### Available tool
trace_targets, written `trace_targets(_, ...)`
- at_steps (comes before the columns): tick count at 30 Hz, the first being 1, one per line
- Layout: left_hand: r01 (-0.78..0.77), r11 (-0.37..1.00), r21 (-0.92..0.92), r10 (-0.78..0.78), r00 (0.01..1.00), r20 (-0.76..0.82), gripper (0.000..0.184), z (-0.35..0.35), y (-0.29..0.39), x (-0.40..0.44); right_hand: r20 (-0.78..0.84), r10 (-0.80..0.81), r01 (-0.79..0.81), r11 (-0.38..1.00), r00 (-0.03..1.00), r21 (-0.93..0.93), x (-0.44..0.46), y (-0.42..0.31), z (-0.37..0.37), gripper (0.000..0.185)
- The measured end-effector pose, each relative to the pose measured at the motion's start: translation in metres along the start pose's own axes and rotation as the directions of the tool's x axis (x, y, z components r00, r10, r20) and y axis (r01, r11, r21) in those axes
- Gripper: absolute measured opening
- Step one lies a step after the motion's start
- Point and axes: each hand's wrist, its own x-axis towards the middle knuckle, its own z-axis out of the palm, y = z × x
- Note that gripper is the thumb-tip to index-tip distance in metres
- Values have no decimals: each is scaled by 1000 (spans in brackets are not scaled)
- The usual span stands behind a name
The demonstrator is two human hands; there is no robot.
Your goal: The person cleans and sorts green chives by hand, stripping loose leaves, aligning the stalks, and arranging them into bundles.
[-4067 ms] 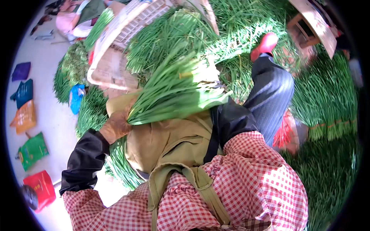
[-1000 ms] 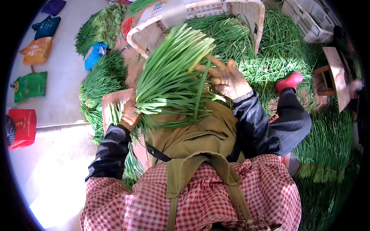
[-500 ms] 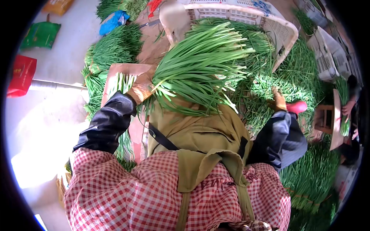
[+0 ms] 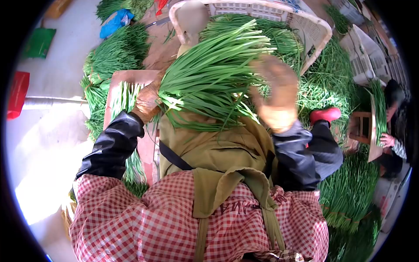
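Note:
My left hand (image 4: 149, 101) is closed round one end of a fanned bunch of long green stalks (image 4: 209, 81), held above my olive apron (image 4: 214, 148). The pale ends of the stalks point up and to the right. My right hand (image 4: 276, 94) is at those pale ends, smeared by motion, so its fingers cannot be made out. Beside my left hand, more stalks (image 4: 124, 97) lie on a reddish board (image 4: 114, 81).
A white plastic crate (image 4: 325, 32) with greens stands ahead. Tied green bundles (image 4: 118, 52) lie at the left, others (image 4: 349, 187) at the right. A knife (image 4: 159, 21) lies near a blue bag (image 4: 117, 22). A co-worker's hand (image 4: 386, 140) touches greens at far right.
My right hand has moved back left from the loose greens near the red boot to the bunch's pale ends. My left hand still grips the bunch.

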Motion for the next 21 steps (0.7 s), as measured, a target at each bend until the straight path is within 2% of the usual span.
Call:
trace_targets(1,1,1000,6,-1,1000,14,67,-8,-5,7,80,-48,63,979,996,-192,6,-18,9,58)
trace_targets(2,-136,919,371,130,991,43,69,-14,-8,12,151,-6,41,973,988,-228,15,-25,17,56)
trace_targets(3,-200,800,566,175,980,99,72,-6,4,8,120,36,4,948,992,-318,21,-25,30,40)
trace_targets(4,-262,636,726,220,963,155,76,2,16,4,123,23,17,948,992,-319,23,-20,32,31)
trace_targets(5,-262,635,727,221,963,154,76,3,18,4,128,9,33,947,992,-319,23,-17,31,22)
trace_targets(6,-213,791,573,161,977,141,79,2,18,5,129,6,36,947,992,-318,19,-16,29,22)
trace_targets(7,-147,909,391,98,985,141,82,2,19,5,114,-60,85,970,992,-227,12,-13,23,19)
trace_targets(8,-121,922,367,78,989,130,76,2,20,-2,94,-124,137,981,988,-135,5,-8,18,16)
trace_targets(9,-120,924,364,78,989,130,76,-9,11,0,97,-125,137,981,987,-135,-3,2,15,16)
trace_targets(10,-149,787,598,99,988,116,72,-23,0,4,96,-109,126,974,989,-186,-14,15,13,11)
trace_targets(11,-163,592,789,124,986,111,68,-35,-11,8,93,-93,113,965,991,-238,-24,29,10,7)
trace_targets(12,-70,409,910,96,995,33,55,-34,-8,7,40,-79,86,967,996,-240,-30,43,5,6)
trace_targets(13,-72,409,910,95,995,36,55,-39,-17,11,-13,-63,58,970,998,-238,-37,60,0,7)
trace_targets(14,-52,906,420,49,999,17,45,-49,-33,17,-33,106,-110,978,994,-177,-47,92,-3,10)
trace_targets(15,10,963,-270,-1,999,35,37,-55,-41,21,-46,275,-279,954,960,-114,-57,126,-1,13)
trace_targets(16,-65,994,-84,74,991,113,30,-55,-41,23,-48,354,-355,899,934,-256,-68,150,2,16)
trace_targets(17,28,962,-272,10,990,138,31,-67,-50,29,-66,437,-426,816,897,-392,-77,167,7,20)
trace_targets(18,-77,994,77,62,982,178,35,-59,-39,29,51,520,-520,854,853,-12,-76,178,20,22)
trace_targets(19,-197,890,411,103,966,239,38,-49,-22,24,181,544,-569,736,819,366,-75,177,31,26)
trace_targets(20,-114,897,427,-7,962,271,45,-42,-1,21,316,547,-613,530,775,586,-58,144,26,27)
trace_targets(21,-83,870,487,-50,966,254,47,-38,14,21,438,498,-614,269,748,743,-28,105,16,29)
